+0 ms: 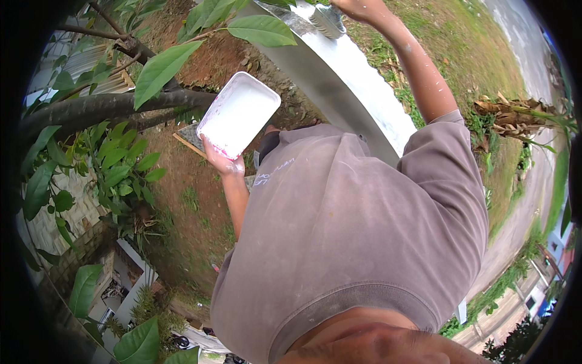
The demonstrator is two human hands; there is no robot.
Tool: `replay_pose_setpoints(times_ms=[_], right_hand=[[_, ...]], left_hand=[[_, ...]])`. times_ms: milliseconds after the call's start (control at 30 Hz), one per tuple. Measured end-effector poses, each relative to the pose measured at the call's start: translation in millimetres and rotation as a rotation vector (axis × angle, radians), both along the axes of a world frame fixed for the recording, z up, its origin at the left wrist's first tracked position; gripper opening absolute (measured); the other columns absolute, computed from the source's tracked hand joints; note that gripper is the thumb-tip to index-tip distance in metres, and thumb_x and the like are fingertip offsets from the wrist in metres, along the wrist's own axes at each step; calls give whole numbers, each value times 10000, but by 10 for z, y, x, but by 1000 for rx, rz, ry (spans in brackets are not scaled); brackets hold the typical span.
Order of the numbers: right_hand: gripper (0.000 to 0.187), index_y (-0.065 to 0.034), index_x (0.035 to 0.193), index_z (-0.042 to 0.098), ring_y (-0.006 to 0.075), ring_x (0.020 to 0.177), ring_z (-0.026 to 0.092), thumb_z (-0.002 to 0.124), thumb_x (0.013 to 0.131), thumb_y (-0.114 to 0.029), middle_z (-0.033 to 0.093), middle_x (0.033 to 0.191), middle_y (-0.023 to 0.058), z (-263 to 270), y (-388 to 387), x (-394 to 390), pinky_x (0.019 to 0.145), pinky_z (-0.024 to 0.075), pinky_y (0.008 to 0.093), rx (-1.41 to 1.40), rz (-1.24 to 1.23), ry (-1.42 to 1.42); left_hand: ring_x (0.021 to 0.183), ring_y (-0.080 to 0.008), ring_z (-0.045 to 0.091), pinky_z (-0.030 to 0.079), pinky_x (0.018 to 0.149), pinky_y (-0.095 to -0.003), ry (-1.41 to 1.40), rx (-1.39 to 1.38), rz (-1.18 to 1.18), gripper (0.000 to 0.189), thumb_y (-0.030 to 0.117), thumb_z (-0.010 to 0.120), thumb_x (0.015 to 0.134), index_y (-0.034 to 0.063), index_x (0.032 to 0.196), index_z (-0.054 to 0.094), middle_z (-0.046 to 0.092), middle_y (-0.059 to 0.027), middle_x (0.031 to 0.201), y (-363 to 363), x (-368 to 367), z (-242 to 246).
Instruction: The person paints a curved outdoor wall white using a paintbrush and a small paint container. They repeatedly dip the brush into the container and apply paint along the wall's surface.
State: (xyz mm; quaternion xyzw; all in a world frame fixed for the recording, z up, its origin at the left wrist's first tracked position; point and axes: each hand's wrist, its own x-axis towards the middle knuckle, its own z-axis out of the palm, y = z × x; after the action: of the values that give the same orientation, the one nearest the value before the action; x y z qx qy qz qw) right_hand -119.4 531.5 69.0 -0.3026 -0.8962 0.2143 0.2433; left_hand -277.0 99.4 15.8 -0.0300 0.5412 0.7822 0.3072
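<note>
My left hand (226, 161) grips the lower edge of a rectangular white plastic tub (274, 93), with pink stains on its rim and sides. The inside looks bright white; the level of any paint in it cannot be made out. At the top edge of the view, my right hand (359, 8) is partly cut off and holds a wide paintbrush (326, 22) coated in white. That brush rests on or just over the top of a low wall (359, 68), which is bright white there and grey on its side. White specks dot my right forearm.
A tree branch (113, 105) with large green leaves (261, 31) reaches in from the left, close behind the tub. Bare soil (182, 218) lies to my left. Beyond the wall are grass (454, 41), a plant with dried leaves (518, 113) and a paved road (523, 41).
</note>
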Motion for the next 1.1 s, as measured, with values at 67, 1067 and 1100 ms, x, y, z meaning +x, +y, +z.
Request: replay_pose_setpoints(times_ms=[67, 1067, 1100], right_hand=[[211, 51, 697, 642, 460, 665, 629, 649, 715, -159, 605, 691, 312, 7, -73, 86, 612, 477, 523, 5, -42, -9], [260, 73, 724, 652, 437, 614, 647, 681, 731, -186, 594, 659, 313, 282, -244, 147, 589, 501, 500, -101, 29, -164], [255, 71, 724, 652, 436, 616, 649, 681, 735, -182, 595, 660, 313, 276, -227, 112, 592, 502, 500, -121, 19, -131]], left_hand=[[1336, -331, 516, 441, 1102, -484, -8, 5, -1, 610, 459, 378, 1077, 16, 1495, 398, 507, -165, 1467, 11, 12, 20], [1330, -334, 524, 446, 1096, -472, -24, -7, -15, 621, 461, 365, 1083, -5, 1492, 397, 514, -175, 1461, 18, -2, 10], [1330, -333, 524, 446, 1095, -471, -11, -8, -9, 621, 461, 366, 1083, -5, 1491, 398, 513, -176, 1461, 19, 3, 9]])
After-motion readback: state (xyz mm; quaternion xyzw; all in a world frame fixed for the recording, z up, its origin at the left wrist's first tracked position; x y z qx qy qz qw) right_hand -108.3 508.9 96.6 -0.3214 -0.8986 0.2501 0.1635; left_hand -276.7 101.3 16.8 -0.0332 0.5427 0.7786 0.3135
